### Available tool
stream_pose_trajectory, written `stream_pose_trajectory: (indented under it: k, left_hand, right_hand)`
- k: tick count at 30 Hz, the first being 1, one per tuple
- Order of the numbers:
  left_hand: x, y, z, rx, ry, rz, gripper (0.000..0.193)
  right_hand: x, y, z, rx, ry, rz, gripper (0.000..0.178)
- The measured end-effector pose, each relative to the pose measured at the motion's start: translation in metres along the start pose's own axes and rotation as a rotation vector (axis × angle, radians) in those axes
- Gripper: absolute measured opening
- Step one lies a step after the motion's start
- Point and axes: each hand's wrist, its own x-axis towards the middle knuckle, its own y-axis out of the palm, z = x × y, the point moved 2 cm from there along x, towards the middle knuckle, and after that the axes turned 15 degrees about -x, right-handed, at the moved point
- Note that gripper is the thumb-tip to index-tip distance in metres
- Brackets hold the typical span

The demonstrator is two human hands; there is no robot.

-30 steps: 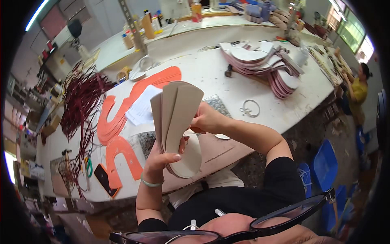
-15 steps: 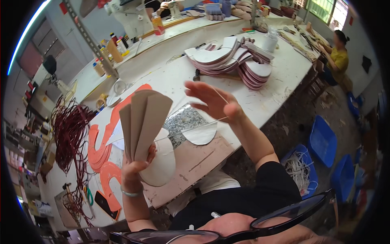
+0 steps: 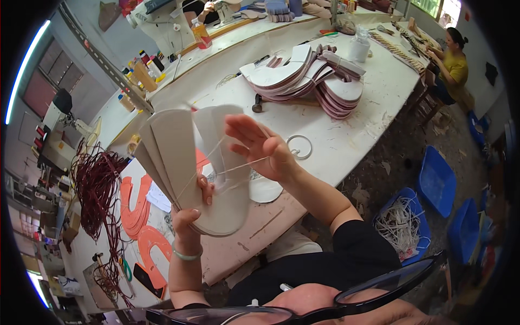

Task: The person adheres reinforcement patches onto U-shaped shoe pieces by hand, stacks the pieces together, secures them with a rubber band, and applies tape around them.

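My left hand [image 3: 189,208] is closed round the lower part of a fanned stack of pale beige, insole-shaped sheets [image 3: 172,146], held upright above the table. Its thumb presses the near edge while fingertips show on the front face. To the right of the stack, my right hand [image 3: 265,151] is raised, palm toward the stack, with fingers stretched out. A thin white string [image 3: 241,167] loops over this hand and runs in two strands to the stack. Behind the sheets, a pale rounded piece [image 3: 233,200] stands partly hidden; whether it belongs to the stack I cannot tell.
Orange U-shaped pieces [image 3: 135,208], dark red cords [image 3: 95,184] and a phone [image 3: 146,281] lie at left. Farther back are a hammer [image 3: 257,104], bundled white-and-pink curved pieces [image 3: 281,76] and a clear ring [image 3: 299,147]. Blue bins [image 3: 436,176] stand on the floor; another person [image 3: 452,67] sits at far right.
The stack has turned and spread, showing more of its broad faces. My right hand has moved left and slightly down, closer to the stack, with the string still looped over it.
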Motion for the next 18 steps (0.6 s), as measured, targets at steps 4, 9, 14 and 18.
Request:
stream_pose_trajectory:
  k: [4,9,14,18]
  left_hand:
    - [0.013,-0.023,0.003,0.096,-0.257,0.339,0.066]
    - [0.034,-0.020,-0.018,0.998,-0.320,0.454,0.057]
    - [0.063,0.000,-0.010,0.600,0.090,0.026,0.066]
    - [0.092,-0.015,-0.004,0.145,0.227,-0.258,0.047]
  right_hand:
    - [0.020,0.003,0.004,-0.268,0.074,0.343,0.133]
    - [0.043,0.026,0.046,-1.168,-0.237,0.778,0.127]
    - [0.054,0.057,0.032,-1.688,-0.750,0.658,0.039]
    - [0.048,0.056,0.014,-1.669,-0.550,0.354,0.072]
